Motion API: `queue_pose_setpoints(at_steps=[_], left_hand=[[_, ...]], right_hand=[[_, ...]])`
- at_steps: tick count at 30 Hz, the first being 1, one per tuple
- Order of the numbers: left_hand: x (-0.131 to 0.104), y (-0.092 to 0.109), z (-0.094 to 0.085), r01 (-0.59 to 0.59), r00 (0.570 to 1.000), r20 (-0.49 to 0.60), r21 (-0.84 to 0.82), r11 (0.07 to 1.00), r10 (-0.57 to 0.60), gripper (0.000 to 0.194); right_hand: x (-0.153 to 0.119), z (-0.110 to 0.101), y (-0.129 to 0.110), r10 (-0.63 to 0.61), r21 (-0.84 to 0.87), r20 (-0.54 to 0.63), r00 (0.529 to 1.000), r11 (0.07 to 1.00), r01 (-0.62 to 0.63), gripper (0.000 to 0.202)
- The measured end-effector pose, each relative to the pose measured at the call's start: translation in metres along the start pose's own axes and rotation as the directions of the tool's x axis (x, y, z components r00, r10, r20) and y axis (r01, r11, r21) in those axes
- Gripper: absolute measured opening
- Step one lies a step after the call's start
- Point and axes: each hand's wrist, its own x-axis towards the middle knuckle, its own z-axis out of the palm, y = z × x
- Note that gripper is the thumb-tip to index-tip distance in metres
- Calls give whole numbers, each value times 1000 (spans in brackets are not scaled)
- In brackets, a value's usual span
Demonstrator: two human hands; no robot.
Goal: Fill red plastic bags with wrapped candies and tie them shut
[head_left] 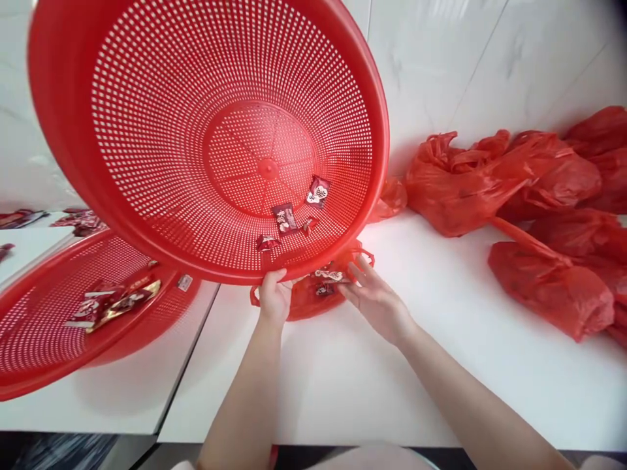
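One big red basket [230,72] leans above the white table [333,385], mouth toward the camera; its slant probably gathers the sweets [285,219] low on its wall. The left hand [274,299] clasps the lower rim, thumb over it, apparently steadying that tilt. The right hand [379,303] parts its fingers beside an open bag [304,305] under the rim; whether they pinch a packet [329,275] cannot be told. Filled bags [455,196] crowd the surface's back right corner, likely out of the way.

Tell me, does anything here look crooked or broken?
The large red basket is the odd one: it is tipped steeply, its mouth facing the viewer, with a few small packets low inside near the rim. The left hand grips that rim, so it seems tilted on purpose rather than fallen. I see no clear breakage.
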Motion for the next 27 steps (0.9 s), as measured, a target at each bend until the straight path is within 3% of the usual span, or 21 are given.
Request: queue_pose_setpoints(at_steps=[4,12,14,16,18,19,22,24,25,27], left_hand=[[0,-2,-2,17,1000,-2,4,1000,-17,29],[-7,-2,6,114,993,-30,25,993,-114,24],[-8,-3,7,113,993,-44,36,993,-112,27],[-10,-3,7,103,994,-37,40,994,-101,29],[-13,-4,7,96,995,-21,33,995,-95,29],[-15,-5,7,101,995,-6,27,995,-100,29],[-18,-4,6,140,990,33,-7,990,-139,27],[-18,-1,5,161,987,35,-34,986,-160,25],[-17,0,4,163,986,28,-46,986,-162,24],[-15,1,5,155,988,13,-59,986,-154,26]], right_hand=[[1,-2,6,-19,-8,73,997,1000,19,65],[5,-10,0,-4,9,43,999,1000,3,33],[3,-7,-2,-39,-37,47,998,998,41,30],[-2,-3,-1,-150,-177,27,988,972,153,30],[-7,3,0,-341,-440,1,940,844,307,31],[-9,7,0,-448,-585,3,894,724,365,33],[-11,15,-11,-697,-866,82,713,304,397,38],[-4,18,-26,-774,-915,166,611,111,389,42],[3,20,-35,-780,-914,217,587,50,404,43],[22,25,-52,-735,-893,299,608,8,450,45]])
